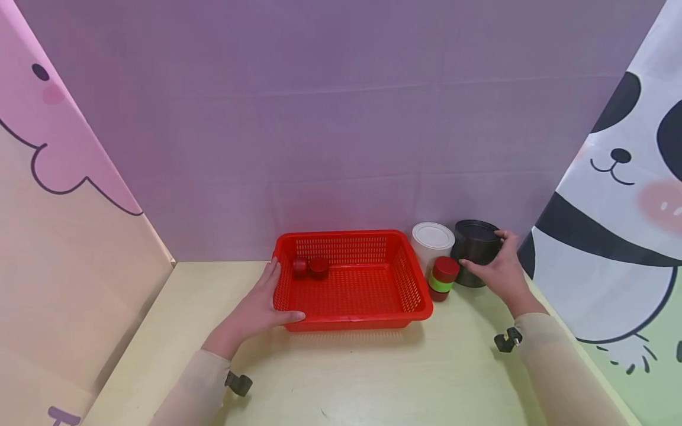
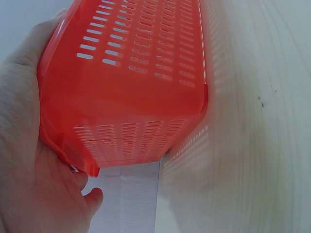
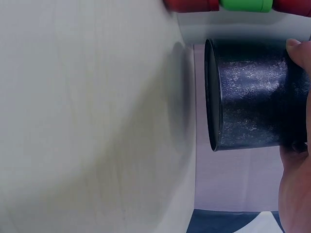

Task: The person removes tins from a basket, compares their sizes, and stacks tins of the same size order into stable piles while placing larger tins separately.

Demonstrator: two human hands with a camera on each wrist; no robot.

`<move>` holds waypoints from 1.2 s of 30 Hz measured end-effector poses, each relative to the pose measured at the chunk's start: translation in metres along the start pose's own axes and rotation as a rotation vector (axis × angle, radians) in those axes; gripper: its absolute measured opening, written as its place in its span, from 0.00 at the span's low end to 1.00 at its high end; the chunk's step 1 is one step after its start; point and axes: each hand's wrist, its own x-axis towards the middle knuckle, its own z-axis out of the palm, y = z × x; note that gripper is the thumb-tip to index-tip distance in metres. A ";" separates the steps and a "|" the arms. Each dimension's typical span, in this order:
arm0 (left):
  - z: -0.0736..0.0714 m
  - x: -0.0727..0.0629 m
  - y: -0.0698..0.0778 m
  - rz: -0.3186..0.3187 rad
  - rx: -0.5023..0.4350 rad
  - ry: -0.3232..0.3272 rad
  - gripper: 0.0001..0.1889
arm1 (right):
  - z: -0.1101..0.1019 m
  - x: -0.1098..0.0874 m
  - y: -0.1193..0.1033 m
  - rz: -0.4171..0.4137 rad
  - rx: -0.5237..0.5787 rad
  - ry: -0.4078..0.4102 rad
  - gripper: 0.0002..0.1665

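My left hand (image 1: 262, 302) holds the near left corner of a red plastic basket (image 1: 351, 324), the thumb over its front rim and the fingers along its left side. In the left wrist view the basket's slotted wall (image 2: 121, 97) fills the middle. Two small dark red round pieces (image 1: 319, 268) lie inside, at the back left. To the right of the basket, my right hand (image 1: 501, 273) grips a black lidded can (image 1: 474, 245) between thumb and fingers. A gap shows between the can's bottom (image 3: 213, 97) and the tabletop in the right wrist view.
A white lidded can (image 1: 433, 236) stands left of the black one. In front of it, a red-and-green cylinder (image 1: 441, 285) stands close to the basket's right side. A purple cloth wall (image 1: 341, 118) rises behind the table (image 1: 341, 378), with printed panels at both sides.
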 end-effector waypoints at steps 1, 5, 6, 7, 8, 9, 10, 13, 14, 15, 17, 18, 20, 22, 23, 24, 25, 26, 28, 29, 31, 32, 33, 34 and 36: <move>0.000 0.000 0.000 0.000 -0.001 0.000 0.74 | 0.000 0.000 0.001 0.002 0.006 -0.005 0.69; 0.000 -0.001 0.001 -0.002 -0.008 0.003 0.74 | 0.003 0.000 0.007 0.006 0.024 -0.020 0.69; 0.000 -0.001 0.001 -0.001 -0.008 0.003 0.74 | 0.004 0.000 0.009 0.006 0.030 -0.022 0.69; 0.000 -0.001 0.001 -0.001 -0.009 0.002 0.74 | 0.004 -0.001 0.011 0.005 0.037 -0.024 0.69; 0.000 -0.002 0.000 -0.002 -0.009 0.002 0.74 | 0.005 -0.001 0.013 0.004 0.040 -0.026 0.69; 0.000 -0.002 0.000 -0.001 -0.008 0.002 0.74 | 0.005 -0.001 0.015 0.000 0.043 -0.025 0.69; 0.000 -0.002 0.000 -0.001 -0.007 0.002 0.74 | 0.006 -0.001 0.016 -0.004 0.046 -0.026 0.69; 0.000 -0.002 -0.001 0.001 0.000 0.004 0.74 | 0.007 -0.001 0.020 -0.018 0.059 -0.024 0.68; 0.000 -0.002 0.000 0.002 0.002 0.004 0.75 | 0.007 0.000 0.021 -0.022 0.057 -0.022 0.68; 0.000 -0.002 0.000 0.003 0.003 0.005 0.75 | 0.007 0.000 0.022 -0.023 0.057 -0.021 0.67; 0.000 -0.002 0.000 0.006 0.004 0.005 0.74 | 0.006 0.000 0.022 -0.020 0.057 -0.024 0.67; 0.000 -0.002 0.000 0.007 0.005 0.005 0.74 | 0.006 0.000 0.021 -0.015 0.052 -0.026 0.67; -0.001 -0.002 0.000 0.008 0.005 0.004 0.74 | 0.005 0.000 0.021 -0.003 0.057 -0.039 0.67; 0.000 -0.002 0.000 0.009 0.006 0.005 0.74 | 0.004 -0.001 0.020 0.006 0.062 -0.048 0.66; 0.000 -0.002 0.000 0.009 0.006 0.005 0.74 | 0.003 0.000 0.020 0.010 0.068 -0.051 0.66; 0.000 -0.002 0.000 0.009 0.007 0.004 0.74 | 0.003 0.000 0.019 0.011 0.075 -0.051 0.65; 0.000 -0.003 0.001 0.008 0.008 0.004 0.74 | 0.002 0.000 0.019 0.011 0.083 -0.052 0.64; 0.000 -0.003 0.001 0.008 0.012 0.004 0.74 | 0.002 0.001 0.019 0.012 0.088 -0.050 0.64; -0.001 -0.003 0.002 0.008 0.016 0.003 0.74 | 0.001 0.001 0.019 0.016 0.096 -0.051 0.63; -0.001 -0.003 0.002 0.009 0.018 0.002 0.74 | 0.001 0.001 0.018 0.019 0.101 -0.052 0.63; -0.001 -0.003 0.003 0.011 0.019 0.002 0.74 | 0.000 0.001 0.017 0.029 0.104 -0.056 0.64; -0.001 -0.003 0.003 0.012 0.016 0.001 0.74 | 0.000 0.001 0.017 0.032 0.103 -0.058 0.64; -0.001 -0.003 0.002 0.011 0.014 0.001 0.74 | 0.000 0.001 0.016 0.035 0.102 -0.059 0.64; -0.001 -0.003 0.002 0.010 0.012 0.001 0.74 | 0.000 0.001 0.016 0.036 0.103 -0.060 0.64; -0.001 -0.003 0.002 0.007 0.005 0.002 0.74 | 0.000 0.002 0.016 0.039 0.106 -0.063 0.64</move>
